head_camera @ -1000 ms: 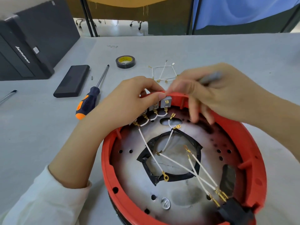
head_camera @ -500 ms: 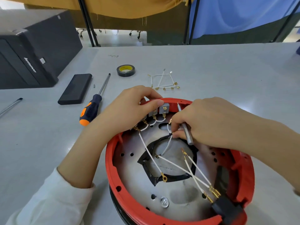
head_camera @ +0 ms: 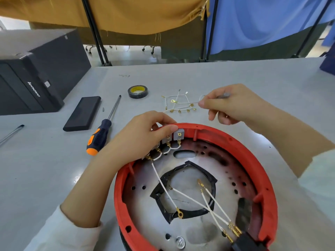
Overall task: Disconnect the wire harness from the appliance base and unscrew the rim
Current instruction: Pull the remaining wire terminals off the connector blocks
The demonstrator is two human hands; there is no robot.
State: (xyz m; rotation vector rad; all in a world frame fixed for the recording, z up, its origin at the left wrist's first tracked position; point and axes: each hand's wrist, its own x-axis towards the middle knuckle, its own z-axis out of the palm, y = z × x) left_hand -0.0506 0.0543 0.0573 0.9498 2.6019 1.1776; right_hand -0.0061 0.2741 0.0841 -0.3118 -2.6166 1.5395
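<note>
I see the appliance base [head_camera: 192,192] lying upturned on the grey table [head_camera: 253,82], its red rim [head_camera: 241,142] facing up around the metal plate. My left hand [head_camera: 143,131] grips the far-left edge of the rim, fingers curled over it and the thumb pressed just above the grey terminal blocks [head_camera: 174,135]. My right hand [head_camera: 230,104] is raised above the table beyond the rim, well apart from the base; thumb and forefinger pinch one white wire [head_camera: 188,102] with a gold ring terminal at its free end, and a slim grey tool [head_camera: 224,95] is tucked inside the same hand. That wire hangs over a small pile of loose wires [head_camera: 178,105] lying on the table. Inside the base, several white wires [head_camera: 188,196] remain: short loops bridge the terminal blocks, and longer leads run to a black connector [head_camera: 246,241] at the near-right edge. A black gasket ring [head_camera: 183,191] surrounds the centre opening. To the left lie an orange-handled screwdriver [head_camera: 104,131], a black slab [head_camera: 82,113] and a roll of black tape [head_camera: 137,91].
</note>
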